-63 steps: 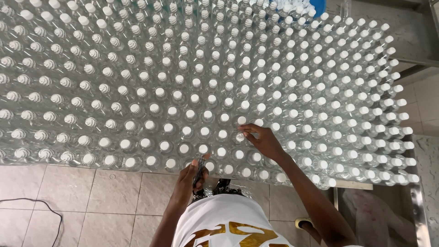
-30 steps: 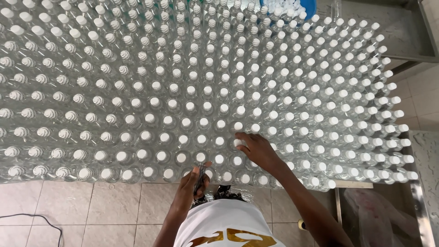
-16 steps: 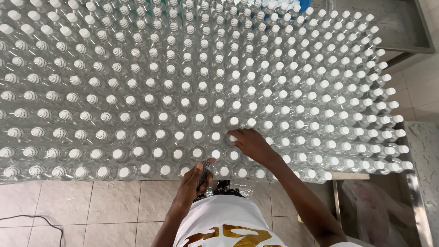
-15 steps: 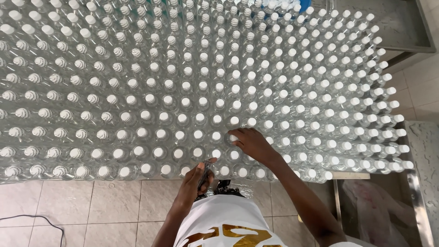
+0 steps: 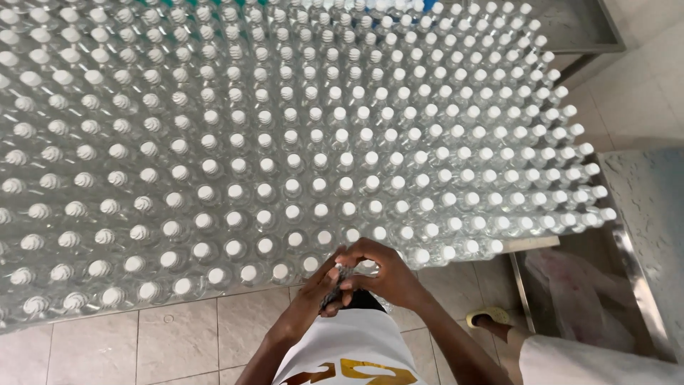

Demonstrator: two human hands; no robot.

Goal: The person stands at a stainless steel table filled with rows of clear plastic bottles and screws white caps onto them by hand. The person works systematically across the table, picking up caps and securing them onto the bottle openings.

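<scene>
A big block of clear plastic bottles with white caps [image 5: 313, 178] stands upright in tight rows and fills most of the view. My two hands meet at its near edge. My left hand [image 5: 313, 291] grips a small dark bundle [image 5: 333, 294], too small to identify. My right hand [image 5: 381, 274] curls over from the right, its fingertips pinching the top of that same bundle. A clear bottle [image 5: 365, 269] in the front row shows just behind my fingers.
Beige floor tiles [image 5: 178, 335] lie under the near edge of the bottles. A steel frame [image 5: 634, 264] with a pale bag [image 5: 577, 292] inside is at the right. My foot in a yellow sandal [image 5: 488, 315] is on the floor. A mottled grey surface [image 5: 655, 192] is at far right.
My right hand has left the bottle caps and drawn back to my left hand, closing on the dark bundle. My left hand has stayed at the near edge.
</scene>
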